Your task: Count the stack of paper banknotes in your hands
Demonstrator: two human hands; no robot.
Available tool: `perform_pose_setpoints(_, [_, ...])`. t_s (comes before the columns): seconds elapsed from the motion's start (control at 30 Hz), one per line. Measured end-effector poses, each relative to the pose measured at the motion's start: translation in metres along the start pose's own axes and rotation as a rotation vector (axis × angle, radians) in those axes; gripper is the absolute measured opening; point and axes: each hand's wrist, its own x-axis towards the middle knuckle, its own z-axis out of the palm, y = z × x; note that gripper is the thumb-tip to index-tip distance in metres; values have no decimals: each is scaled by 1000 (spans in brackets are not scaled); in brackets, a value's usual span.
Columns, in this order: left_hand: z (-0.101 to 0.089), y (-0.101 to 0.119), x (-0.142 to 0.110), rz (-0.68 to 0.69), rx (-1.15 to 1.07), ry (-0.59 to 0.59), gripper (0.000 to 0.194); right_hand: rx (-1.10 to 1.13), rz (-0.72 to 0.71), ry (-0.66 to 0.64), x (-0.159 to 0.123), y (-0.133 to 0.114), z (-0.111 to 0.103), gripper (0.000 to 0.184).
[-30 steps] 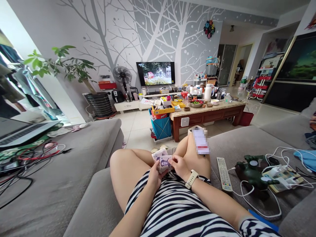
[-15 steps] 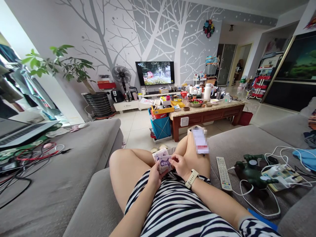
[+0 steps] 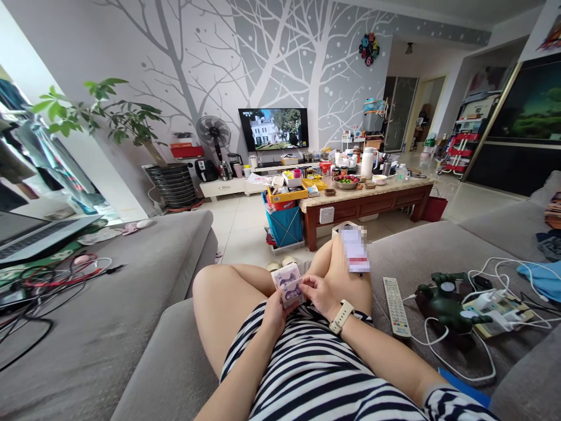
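Note:
A small stack of purple banknotes [image 3: 287, 282] sits over my lap, held by both hands. My left hand [image 3: 274, 313] grips the stack from below with fingers curled around it. My right hand [image 3: 318, 292], with a white watch on the wrist, pinches the right edge of the top notes. I am sitting cross-legged on a grey sofa [image 3: 144, 351] in a black and white striped top. A blurred-out phone-like object [image 3: 354, 250] rests on my right knee.
A white remote [image 3: 395, 298], a green toy fist [image 3: 445, 301] and white chargers with cables [image 3: 486, 304] lie on the sofa to my right. A laptop [image 3: 30, 234] and tangled cables lie to the left. A cluttered wooden coffee table [image 3: 363, 202] stands ahead before the TV [image 3: 274, 128].
The notes have been squared together and lowered slightly between my hands. The TV picture has changed. My view has shifted a little to the right.

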Motion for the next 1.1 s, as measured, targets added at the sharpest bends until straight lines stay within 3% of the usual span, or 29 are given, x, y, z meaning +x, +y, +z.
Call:
perform_pose_setpoints(0.87, [-4, -2, 5, -18, -63, 31, 23, 4, 28, -38, -1, -1, -2, 41])
perform_pose_setpoints(1.1, [-1, -5, 7, -57, -202, -78, 27, 16, 23, -56, -4, -9, 2, 36])
